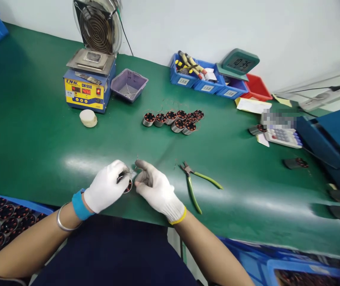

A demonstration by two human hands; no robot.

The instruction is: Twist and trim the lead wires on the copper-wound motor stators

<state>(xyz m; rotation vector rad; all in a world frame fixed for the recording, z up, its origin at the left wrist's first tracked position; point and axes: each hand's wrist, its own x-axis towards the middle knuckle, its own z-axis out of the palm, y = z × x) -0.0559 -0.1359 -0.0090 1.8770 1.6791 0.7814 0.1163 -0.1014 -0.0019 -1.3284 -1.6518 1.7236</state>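
My left hand [107, 186], in a white glove with a blue wristband, grips a small motor stator [128, 186] near the table's front edge. The glove covers most of it; part of its metal rim and copper windings shows. Thin wires stick up from it between my hands. My right hand [156, 188], also gloved, is just to the right. Its index finger and thumb stand apart, the other fingers curled, with a fine wire strand by the index fingertip. Green-handled cutting pliers [188, 171] lie with jaws spread to the right of that hand.
Several stators [178, 125] stand grouped beyond my hands. Behind are a blue soldering pot [86, 93], a purple tray [130, 83], tool bins [207, 86] and a clock [240, 61]. A calculator [283, 136] lies right. A crate of stators [6, 222] is at lower left.
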